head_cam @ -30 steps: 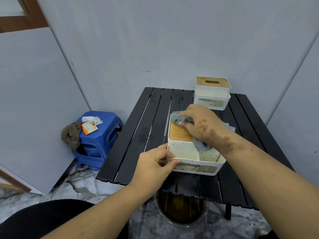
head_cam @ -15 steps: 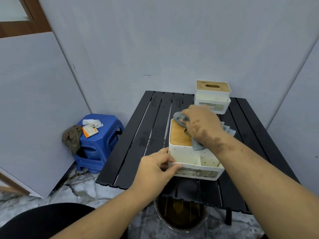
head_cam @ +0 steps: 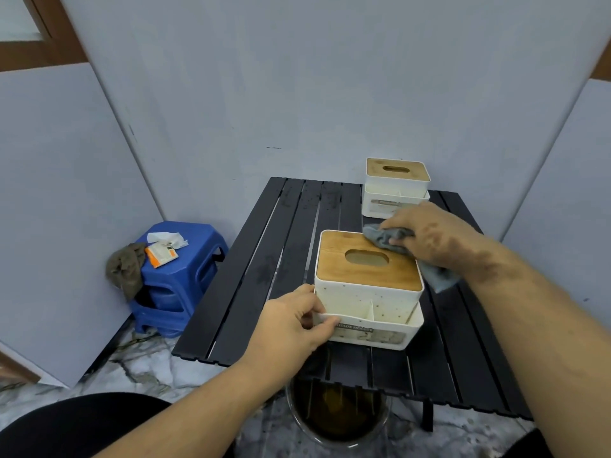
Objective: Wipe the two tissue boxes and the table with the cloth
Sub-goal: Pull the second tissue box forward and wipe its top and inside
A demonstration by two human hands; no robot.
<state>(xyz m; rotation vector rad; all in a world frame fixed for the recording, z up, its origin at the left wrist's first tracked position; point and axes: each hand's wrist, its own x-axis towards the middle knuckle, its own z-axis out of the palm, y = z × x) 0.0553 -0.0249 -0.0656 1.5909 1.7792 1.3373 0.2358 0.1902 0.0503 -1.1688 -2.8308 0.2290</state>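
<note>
Moved: since a second ago our right hand (head_cam: 433,238) has carried the grey cloth (head_cam: 390,238) off the middle of the lid to its far right corner, so the oval slot now shows.
Near box: the white plastic tissue box with a bamboo lid (head_cam: 368,285) sits close to the near edge of the black slatted table (head_cam: 264,259), its front tray facing us.
Left grip: our left hand (head_cam: 294,328) pinches the tray's left front corner, thumb on the front wall — closed on the box, steadying it.
Right grip: fingers curled shut on the cloth, part of it pressed to the lid corner, the rest trailing off the right side onto the table.
Far box: a second white tissue box with a bamboo lid (head_cam: 395,186) stands at the back edge, just beyond our right hand.
Stage: we judge the near lid is mid-wipe; the far box and table seem not yet done.
Risk: a hard stroke toward us could push the near box off the edge if the left pinch slips — and a wide sweep could knock the far box.
Off-table: a blue plastic stool (head_cam: 180,276) stands well to the left.
</note>
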